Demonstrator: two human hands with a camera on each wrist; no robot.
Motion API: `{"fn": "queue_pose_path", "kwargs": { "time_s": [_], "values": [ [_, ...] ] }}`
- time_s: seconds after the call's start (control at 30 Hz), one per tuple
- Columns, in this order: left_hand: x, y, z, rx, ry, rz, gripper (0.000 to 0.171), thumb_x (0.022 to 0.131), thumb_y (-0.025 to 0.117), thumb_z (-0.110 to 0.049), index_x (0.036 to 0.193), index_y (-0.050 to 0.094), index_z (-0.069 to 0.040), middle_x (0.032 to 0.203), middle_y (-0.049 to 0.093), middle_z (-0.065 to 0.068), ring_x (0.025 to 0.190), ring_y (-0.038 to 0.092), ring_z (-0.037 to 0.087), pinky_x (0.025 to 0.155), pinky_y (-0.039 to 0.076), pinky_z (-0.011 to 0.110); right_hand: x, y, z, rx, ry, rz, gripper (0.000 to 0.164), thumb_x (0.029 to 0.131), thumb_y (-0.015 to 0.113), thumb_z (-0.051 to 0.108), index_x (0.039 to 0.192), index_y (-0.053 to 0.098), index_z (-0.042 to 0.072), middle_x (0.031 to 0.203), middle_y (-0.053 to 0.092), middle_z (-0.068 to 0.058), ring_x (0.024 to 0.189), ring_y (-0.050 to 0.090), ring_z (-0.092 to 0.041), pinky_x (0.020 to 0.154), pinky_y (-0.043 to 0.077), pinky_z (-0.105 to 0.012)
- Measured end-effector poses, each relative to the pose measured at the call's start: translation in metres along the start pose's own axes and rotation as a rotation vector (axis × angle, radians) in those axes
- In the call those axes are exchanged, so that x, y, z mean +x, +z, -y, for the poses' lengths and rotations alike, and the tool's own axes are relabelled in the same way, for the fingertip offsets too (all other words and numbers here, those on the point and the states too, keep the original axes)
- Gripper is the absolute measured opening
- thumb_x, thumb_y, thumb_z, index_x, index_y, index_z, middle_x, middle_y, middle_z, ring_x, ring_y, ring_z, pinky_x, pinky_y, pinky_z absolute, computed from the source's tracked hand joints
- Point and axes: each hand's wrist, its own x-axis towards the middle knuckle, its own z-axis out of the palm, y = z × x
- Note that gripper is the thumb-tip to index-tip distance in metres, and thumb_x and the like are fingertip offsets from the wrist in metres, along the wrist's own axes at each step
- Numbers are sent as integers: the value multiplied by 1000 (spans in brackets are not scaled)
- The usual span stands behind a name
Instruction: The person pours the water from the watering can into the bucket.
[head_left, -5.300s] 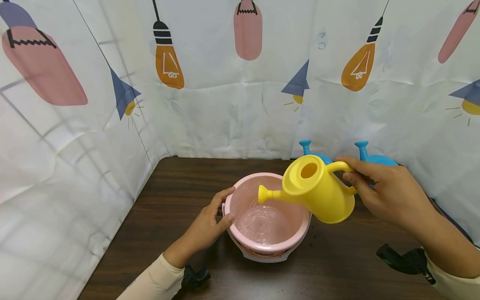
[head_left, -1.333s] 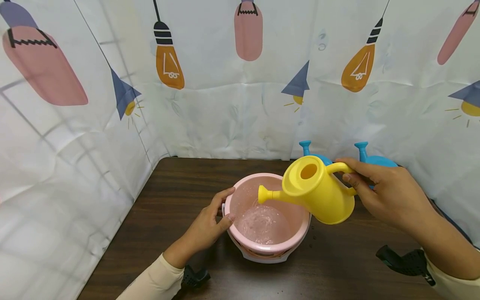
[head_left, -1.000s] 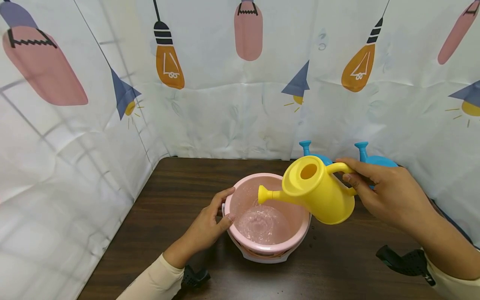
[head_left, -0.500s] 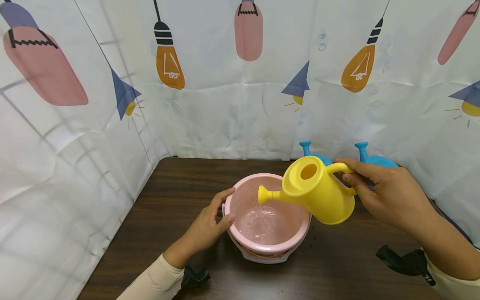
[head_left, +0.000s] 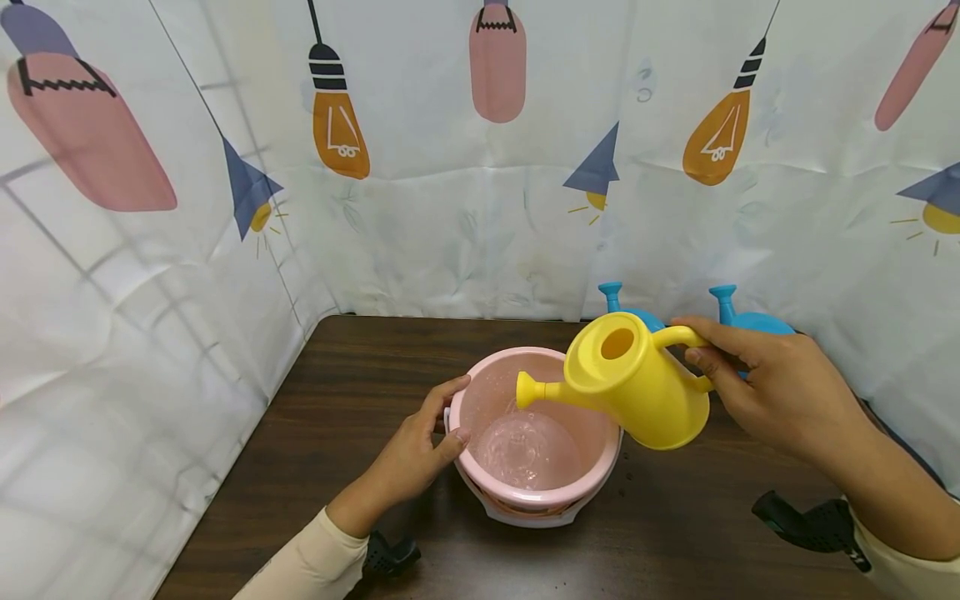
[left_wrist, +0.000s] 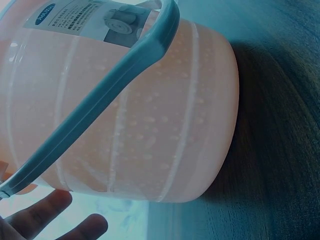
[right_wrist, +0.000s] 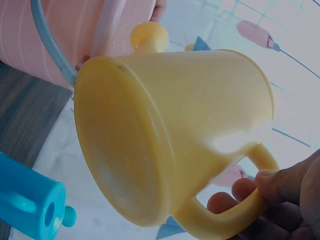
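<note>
Ripples point(head_left: 521, 450) have shifted inside the pink bucket point(head_left: 529, 500) on the tabletop point(head_left: 375, 367); little else has. Right hand point(head_left: 780, 387) grips the yellow watering can point(head_left: 648, 396) by its handle point(head_left: 681, 334), tilted, spout point(head_left: 553, 391) above the bucket, apparently to pour; left hand point(head_left: 420, 452) holds the rim point(head_left: 487, 482), probably for steadiness.

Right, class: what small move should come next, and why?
Probably tip the yellow watering can a little further with the right hand: only a thin stream falls from its spout into the pink bucket, which the left hand holds.
</note>
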Motion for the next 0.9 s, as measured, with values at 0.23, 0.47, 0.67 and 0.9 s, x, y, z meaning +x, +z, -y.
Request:
{"fn": "queue_pose_path", "kwargs": {
  "time_s": [0.23, 0.47, 0.67, 0.9],
  "values": [
    [0, -1, 0, -8, 6, 1, 64, 101, 57, -38, 158, 33, -25, 129, 61, 5, 102, 67, 20, 85, 54, 40, 1, 0, 0, 9, -1, 1, 46, 81, 82, -2, 126, 74, 8, 93, 75, 1, 60, 53, -4, 54, 41, -15],
    [1, -1, 1, -9, 7, 3, 63, 101, 57, -38, 158, 34, -24, 129, 61, 5, 102, 67, 20, 85, 55, 40, 1, 0, 1, 9, -1, 3, 46, 81, 82, -1, 126, 74, 9, 89, 74, 1, 54, 44, -2, 49, 36, -17],
    [1, 0, 0, -7, -5, 1, 63, 101, 56, -39, 158, 33, -25, 129, 61, 4, 102, 67, 19, 86, 54, 41, 2, 0, 2, 8, 1, -2, 45, 82, 82, 0, 125, 74, 9, 88, 74, 1, 52, 40, -1, 48, 34, -17],
    [0, 0, -1, -9, -17, 4, 64, 101, 56, -39, 158, 32, -27, 130, 60, 4, 103, 67, 21, 86, 54, 42, 1, 0, 3, 2, 6, -3, 45, 82, 82, 1, 125, 74, 10, 87, 73, 2, 52, 39, -1, 48, 34, -17]
  ]
}}
